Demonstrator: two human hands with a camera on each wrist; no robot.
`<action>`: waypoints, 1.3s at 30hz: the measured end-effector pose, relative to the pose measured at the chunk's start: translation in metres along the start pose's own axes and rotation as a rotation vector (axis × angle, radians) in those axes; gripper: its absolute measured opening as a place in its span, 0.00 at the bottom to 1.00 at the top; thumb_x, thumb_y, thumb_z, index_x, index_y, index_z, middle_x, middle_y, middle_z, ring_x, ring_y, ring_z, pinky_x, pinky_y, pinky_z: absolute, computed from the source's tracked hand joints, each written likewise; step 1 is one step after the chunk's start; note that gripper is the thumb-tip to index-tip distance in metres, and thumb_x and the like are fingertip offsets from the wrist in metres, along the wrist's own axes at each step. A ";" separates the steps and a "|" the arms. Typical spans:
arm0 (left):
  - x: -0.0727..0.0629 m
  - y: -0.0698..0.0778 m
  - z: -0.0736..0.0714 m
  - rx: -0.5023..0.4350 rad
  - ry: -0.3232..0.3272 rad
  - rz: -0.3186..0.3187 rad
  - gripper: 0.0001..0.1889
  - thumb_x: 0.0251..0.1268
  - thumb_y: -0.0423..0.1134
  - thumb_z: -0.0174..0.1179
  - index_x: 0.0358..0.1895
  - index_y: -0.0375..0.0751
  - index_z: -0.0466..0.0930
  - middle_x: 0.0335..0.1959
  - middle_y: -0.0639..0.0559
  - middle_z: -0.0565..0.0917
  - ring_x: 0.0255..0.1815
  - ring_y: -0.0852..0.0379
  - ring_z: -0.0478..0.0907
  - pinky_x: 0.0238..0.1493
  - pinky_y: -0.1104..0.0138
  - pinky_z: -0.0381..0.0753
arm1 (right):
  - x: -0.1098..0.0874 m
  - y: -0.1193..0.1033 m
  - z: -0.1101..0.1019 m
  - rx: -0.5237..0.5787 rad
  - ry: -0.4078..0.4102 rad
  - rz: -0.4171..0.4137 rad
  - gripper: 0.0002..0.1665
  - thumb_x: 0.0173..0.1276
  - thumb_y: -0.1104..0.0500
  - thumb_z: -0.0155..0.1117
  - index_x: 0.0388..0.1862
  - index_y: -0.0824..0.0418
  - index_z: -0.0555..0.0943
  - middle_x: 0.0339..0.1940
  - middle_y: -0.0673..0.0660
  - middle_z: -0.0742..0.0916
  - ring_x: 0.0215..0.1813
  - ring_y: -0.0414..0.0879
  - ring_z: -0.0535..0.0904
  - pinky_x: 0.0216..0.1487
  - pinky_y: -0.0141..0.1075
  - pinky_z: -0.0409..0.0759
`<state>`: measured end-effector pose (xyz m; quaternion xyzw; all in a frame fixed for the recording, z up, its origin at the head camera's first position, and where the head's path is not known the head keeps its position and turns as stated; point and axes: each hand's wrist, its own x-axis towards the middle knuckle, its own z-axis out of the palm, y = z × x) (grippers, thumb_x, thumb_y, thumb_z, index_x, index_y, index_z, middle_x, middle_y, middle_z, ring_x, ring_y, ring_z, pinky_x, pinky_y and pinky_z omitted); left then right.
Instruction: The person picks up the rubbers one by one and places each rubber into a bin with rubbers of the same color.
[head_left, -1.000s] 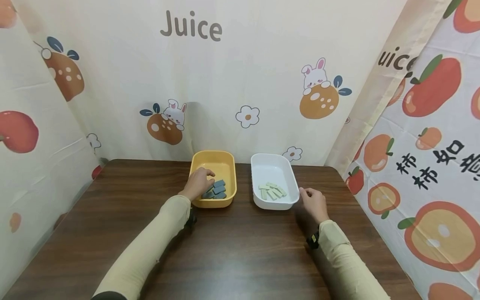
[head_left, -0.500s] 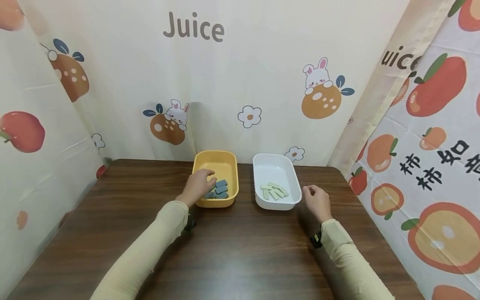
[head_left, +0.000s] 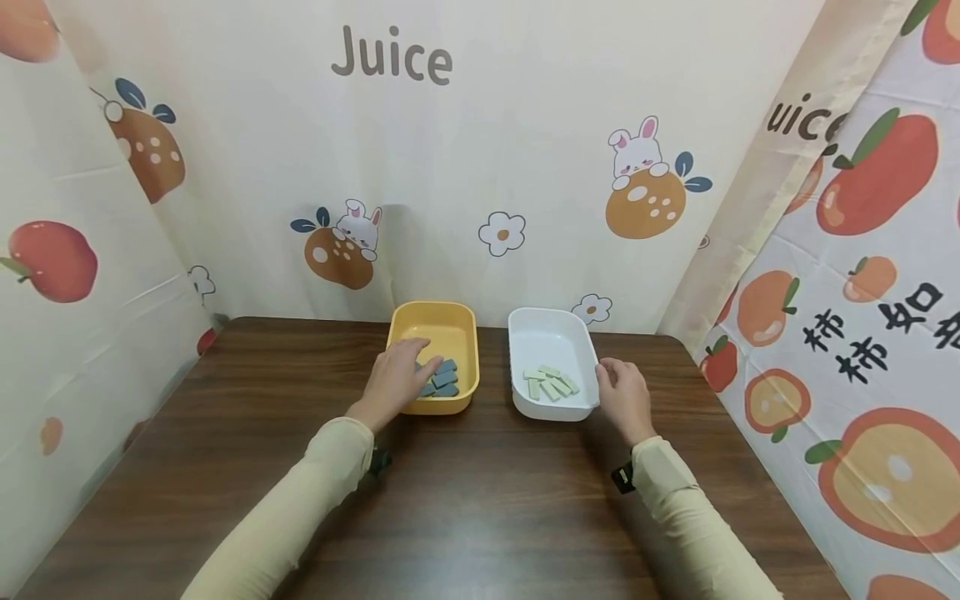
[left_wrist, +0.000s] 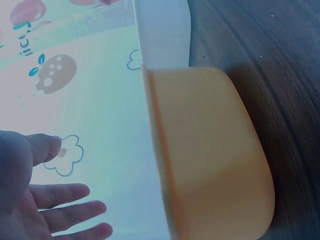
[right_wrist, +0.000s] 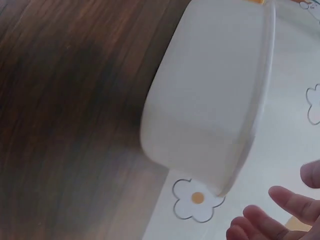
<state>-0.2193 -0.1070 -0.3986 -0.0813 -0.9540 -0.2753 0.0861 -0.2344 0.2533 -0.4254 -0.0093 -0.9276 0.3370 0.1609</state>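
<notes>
In the head view my left hand [head_left: 392,379] is held over the left side of a yellow bin [head_left: 468,354], with thumb and fingers spread apart. Several blue-grey flat rectangular pieces [head_left: 446,377] lie in that bin, partly hidden behind the hand. The left wrist view has nothing between those fingers [left_wrist: 75,215]. My right hand [head_left: 626,398] is beside the right rim of a white bin [head_left: 551,329], fingertips right at the rim. That bin holds several pale green rectangular pieces [head_left: 550,383]. The right wrist view shows loosely bent fingers [right_wrist: 262,222] with nothing between them.
Both bins stand side by side at the back of a dark wooden table [head_left: 480,500], with a narrow gap between them. Right behind the table hangs a printed curtain [head_left: 442,167], and similar cloth [head_left: 885,350] closes off the right side.
My left thumb and fingers have spread wider, and that hand has shifted slightly left relative to the yellow bin. My right hand has moved left, closer to the white bin's rim.
</notes>
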 end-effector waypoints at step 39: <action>-0.028 -0.004 0.021 0.267 -0.119 -0.005 0.55 0.57 0.77 0.47 0.78 0.40 0.48 0.79 0.34 0.44 0.79 0.33 0.35 0.73 0.35 0.42 | -0.039 -0.064 0.045 -0.389 -0.261 -0.274 0.59 0.59 0.26 0.57 0.80 0.55 0.49 0.80 0.70 0.49 0.80 0.69 0.36 0.69 0.73 0.42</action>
